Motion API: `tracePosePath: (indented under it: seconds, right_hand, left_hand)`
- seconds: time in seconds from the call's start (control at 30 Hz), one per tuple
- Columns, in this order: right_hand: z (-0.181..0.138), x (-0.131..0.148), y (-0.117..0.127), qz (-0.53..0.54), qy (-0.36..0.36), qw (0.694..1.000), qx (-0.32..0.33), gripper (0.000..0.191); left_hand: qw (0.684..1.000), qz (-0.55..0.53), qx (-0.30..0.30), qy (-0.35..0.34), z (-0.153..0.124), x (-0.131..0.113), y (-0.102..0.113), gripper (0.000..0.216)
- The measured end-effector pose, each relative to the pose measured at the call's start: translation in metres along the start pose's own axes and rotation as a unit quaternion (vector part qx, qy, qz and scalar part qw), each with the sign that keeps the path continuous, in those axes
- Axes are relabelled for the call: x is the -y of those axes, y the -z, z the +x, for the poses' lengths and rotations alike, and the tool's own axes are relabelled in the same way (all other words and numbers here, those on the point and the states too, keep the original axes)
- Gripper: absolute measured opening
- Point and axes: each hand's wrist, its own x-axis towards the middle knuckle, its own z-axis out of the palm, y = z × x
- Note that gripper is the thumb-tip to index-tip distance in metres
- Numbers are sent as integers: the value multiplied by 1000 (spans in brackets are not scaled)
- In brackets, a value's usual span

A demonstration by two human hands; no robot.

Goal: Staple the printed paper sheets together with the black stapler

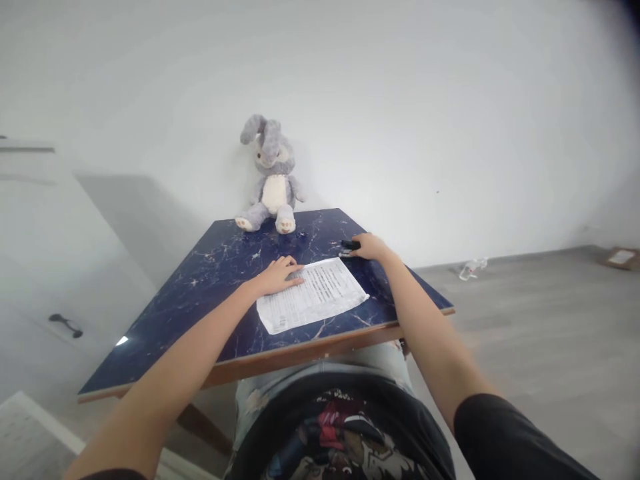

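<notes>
A printed sheet of paper (320, 293) lies at a slant on the blue marble-patterned table (200, 287); whether it is one sheet or several I cannot tell. My left hand (279, 275) rests flat on the paper's upper left part, fingers stretched out. Just beyond the paper's upper right corner, my right hand (369, 247) is closed around what looks like a small black stapler (351, 245) with a pale metal lower part. The stapler is low over the tabletop or touching it, and my fingers cover its right end.
A grey plush rabbit (275, 190) sits at the table's far edge against the white wall (400, 120). On the floor to the right lie a clear plastic item (473, 268) and a cardboard box (620, 258). A dark handle (65, 325) is at the left.
</notes>
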Motion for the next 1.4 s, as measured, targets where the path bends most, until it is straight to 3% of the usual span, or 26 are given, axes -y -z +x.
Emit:
tracePosePath:
  seconds: [0.1,0.2,0.3,0.37,0.5,0.6,0.77,0.9,1.0,1.17,1.4]
  right_hand:
    - [0,-3,3,-7,-141,981,-132,30]
    - [0,10,4,118,-103,970,-184,32]
    - [-1,41,-7,244,49,965,-76,35]
    - [-3,66,-20,246,137,960,5,33]
    - [-8,100,-46,205,218,951,74,36]
    - [-10,101,-49,243,254,929,117,41]
    - [-4,64,-37,467,231,820,237,44]
    - [-2,38,-39,523,198,756,339,50]
    - [-4,34,-44,559,160,719,380,52]
    - [-8,37,-44,588,142,683,410,52]
    - [-9,38,-43,597,122,679,410,50]
  left_hand:
    - [1000,-17,9,2,1,3,1,67]
    - [999,-45,4,-4,3,6,0,62]
    - [995,-92,-24,-32,5,13,-5,52]
    - [989,-130,-59,-33,6,20,-10,39]
    - [979,-165,-119,-2,8,33,-17,42]
    - [982,-134,-128,-22,9,37,-20,44]
    - [979,-154,-131,-6,9,38,-20,38]
    - [973,-190,-127,11,9,41,-20,37]
    - [971,-198,-130,8,9,41,-20,36]
    - [969,-211,-127,10,9,40,-20,37]
    - [971,-207,-114,18,9,41,-19,38]
